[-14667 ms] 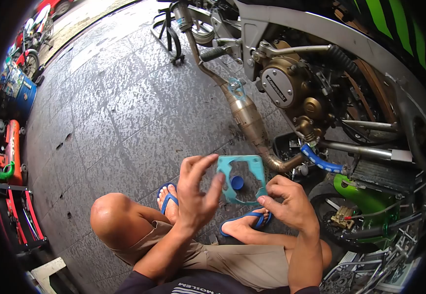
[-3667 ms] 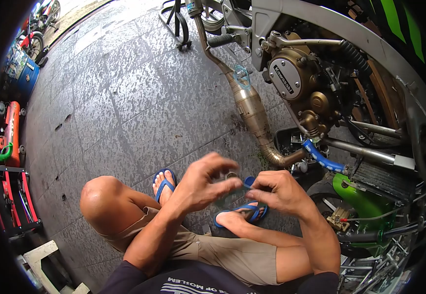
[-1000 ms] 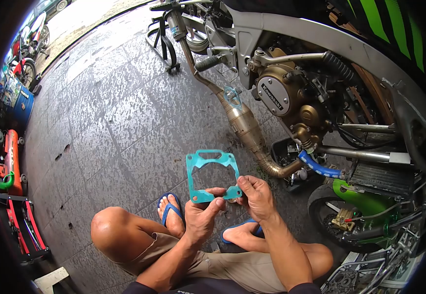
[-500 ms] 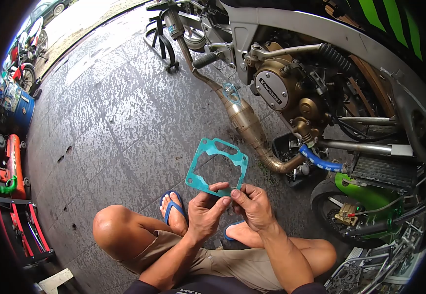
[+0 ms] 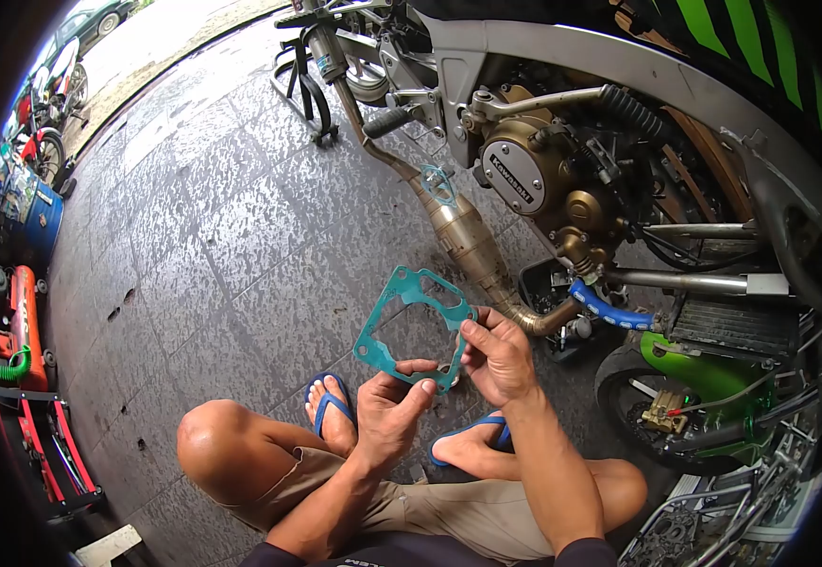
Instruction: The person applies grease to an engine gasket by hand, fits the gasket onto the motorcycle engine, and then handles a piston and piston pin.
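tan shorts point(image 5: 482, 506) nearest, crossed legs, blue sandals point(image 5: 336, 403) on the feet. left hand point(image 5: 390, 413): thumb and forefinger pinch the lower edge of a teal gasket point(image 5: 410, 286), close to its bottom right corner; forefinger shows at the opening. right hand point(image 5: 501, 364): thumb on the near face, fingers behind, pinching the right edge higher up. gasket held in the air, tilted, most of it beyond the left fingertips and left of the right thumb; slotted end points away. beyond, on the tiled floor point(image 5: 241, 255): black tray point(image 5: 536, 274) near the bend of an exhaust pipe point(image 5: 472, 236), bronze engine point(image 5: 586, 208) to the right. by the floor's left edge, orange-red jack point(image 5: 24, 312), then blue drum point(image 5: 44, 222). parked motorcycles near the far left corner.
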Available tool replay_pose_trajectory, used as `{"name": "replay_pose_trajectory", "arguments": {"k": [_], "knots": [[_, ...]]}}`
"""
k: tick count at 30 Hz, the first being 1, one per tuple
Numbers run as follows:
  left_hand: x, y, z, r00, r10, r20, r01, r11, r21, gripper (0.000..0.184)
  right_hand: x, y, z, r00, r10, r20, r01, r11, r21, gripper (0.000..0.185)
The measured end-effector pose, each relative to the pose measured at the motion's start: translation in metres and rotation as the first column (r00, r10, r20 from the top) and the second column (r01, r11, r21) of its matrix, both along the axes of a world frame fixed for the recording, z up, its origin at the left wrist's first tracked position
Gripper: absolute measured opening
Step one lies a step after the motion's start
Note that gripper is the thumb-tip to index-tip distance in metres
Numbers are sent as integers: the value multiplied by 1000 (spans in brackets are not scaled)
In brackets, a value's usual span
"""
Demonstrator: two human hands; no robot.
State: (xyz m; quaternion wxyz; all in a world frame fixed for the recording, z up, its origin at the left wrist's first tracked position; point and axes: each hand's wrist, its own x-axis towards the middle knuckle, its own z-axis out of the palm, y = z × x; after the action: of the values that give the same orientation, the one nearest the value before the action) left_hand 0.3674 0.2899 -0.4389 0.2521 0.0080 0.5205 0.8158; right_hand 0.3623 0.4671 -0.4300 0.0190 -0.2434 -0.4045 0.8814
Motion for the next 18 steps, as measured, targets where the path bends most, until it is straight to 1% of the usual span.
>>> {"name": "replay_pose_trajectory", "arguments": {"k": [1,3,4,5,7,11,12,13,14,15,17,18], "knots": [[0,-1,0,1000,-3,0,3,1000,-15,29,-1,4,0,1000,3,-1,-3,1000,0,14],[-2,-2,1,1000,-2,-1,2,1000,-28,28,-2,13,-1,991,133,-14,-129,974,184,16],[-4,-3,3,1000,-7,5,7,1000,-26,29,-2,15,-2,988,153,26,-153,936,317,21],[-5,-4,6,1000,-13,13,13,1000,-23,29,-2,19,0,988,155,27,-155,935,318,21],[-5,-4,9,999,-34,15,34,999,-25,27,-1,27,5,973,191,130,-230,819,525,22],[-7,-8,14,996,-87,21,88,996,-16,25,-5,33,16,973,214,91,-230,833,504,23],[-9,-11,15,996,-85,20,86,996,-15,25,-5,34,23,966,252,62,-254,869,424,21],[-10,-13,17,992,-124,21,125,991,-40,25,-4,36,30,957,288,31,-281,897,342,19],[-11,-15,19,986,-162,25,163,985,-64,25,-2,40,35,938,345,29,-336,888,313,16],[-12,-14,21,987,-158,27,159,985,-61,25,0,44,34,937,349,32,-341,886,314,16],[-13,-12,24,990,-99,99,100,995,-3,28,5,49,31,911,402,88,-404,833,379,18],[-13,-13,17,988,-60,141,55,998,44,39,8,47,30,910,404,91,-407,831,380,18]]}}
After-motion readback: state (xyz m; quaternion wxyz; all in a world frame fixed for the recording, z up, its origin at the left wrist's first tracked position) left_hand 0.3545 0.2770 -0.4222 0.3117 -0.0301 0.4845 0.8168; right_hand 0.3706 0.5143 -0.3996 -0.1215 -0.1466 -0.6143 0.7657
